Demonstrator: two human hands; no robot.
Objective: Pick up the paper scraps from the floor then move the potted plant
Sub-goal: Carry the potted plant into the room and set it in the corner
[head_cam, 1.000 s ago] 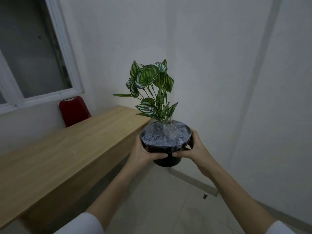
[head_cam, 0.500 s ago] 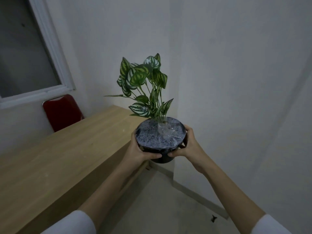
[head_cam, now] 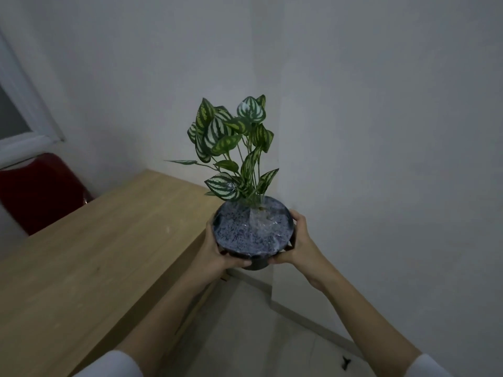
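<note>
Now hands (head_cam: 295, 247) holding potted plant (head_cam: 253, 229), past table edge (head_cam: 190, 240)

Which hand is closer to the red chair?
Left. The left hand grips the pot's side facing the red chair; the right hand grips the far side, by the wall.

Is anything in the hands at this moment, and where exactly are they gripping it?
Yes: the potted plant. The left hand and right hand clasp opposite sides of the black pot at its rim, holding it in the air beside the wooden table.
</note>
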